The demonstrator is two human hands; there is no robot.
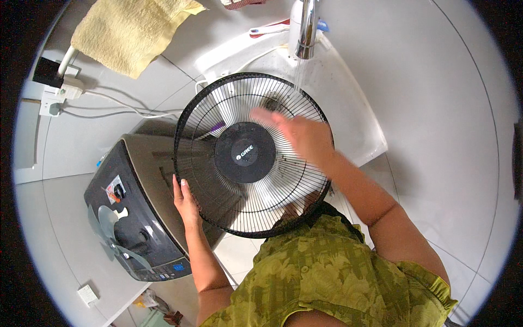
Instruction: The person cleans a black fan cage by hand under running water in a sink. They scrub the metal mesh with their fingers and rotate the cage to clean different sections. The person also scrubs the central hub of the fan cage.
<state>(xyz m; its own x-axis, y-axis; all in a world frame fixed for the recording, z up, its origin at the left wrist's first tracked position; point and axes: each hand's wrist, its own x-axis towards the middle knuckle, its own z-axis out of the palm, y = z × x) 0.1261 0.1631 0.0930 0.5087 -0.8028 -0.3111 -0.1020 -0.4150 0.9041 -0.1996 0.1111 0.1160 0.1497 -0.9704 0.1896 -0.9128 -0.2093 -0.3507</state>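
Note:
A round black wire fan grille [245,152] with a Gree hub is tilted over the white sink [347,102]. My left hand [188,204] grips its rim at the lower left. My right hand [304,139], blurred, is over the wires right of the hub; the fingers point up and left, and whether they hold anything cannot be told. Water runs from the chrome faucet [306,36] onto the upper right part of the grille.
On the left stands a dark washing machine [163,180] with translucent fan blades [108,229] on top. Plugs and cords [73,90] hang on the tiled wall beside a yellow towel [126,32]. A white-handled brush [271,29] lies behind the sink by the faucet.

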